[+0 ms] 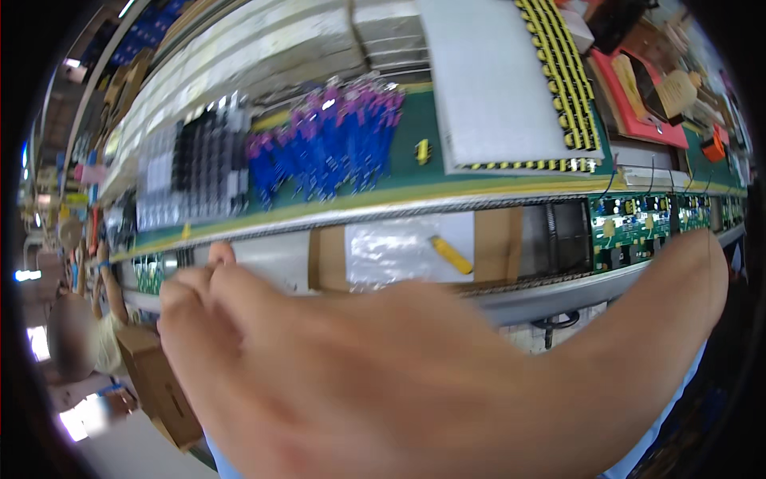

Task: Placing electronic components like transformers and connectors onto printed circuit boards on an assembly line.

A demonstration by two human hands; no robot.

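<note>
My right hand [319,367] fills the lower middle, close to the camera and slightly blurred. Its forearm enters from the right and the fingers point left, curled together. Whatever they may hold is hidden. Beyond the fingertips runs a metal-edged conveyor track with a green circuit board [148,274] at its left. In the track, past the back of the hand, a cardboard tray [325,259] carries a clear plastic bag [383,247] and a yellow slim tool [452,255]. More green circuit boards [630,231] with mounted parts sit at the right. My left hand is not seen.
Behind the track, a green shelf bears clear trays of black parts [195,164], a pile of blue parts with purple ends [327,144], a single yellow-black component [423,152] and a white foam sheet [503,96]. A red folder [672,134] lies far right; a co-worker [108,339] stands left.
</note>
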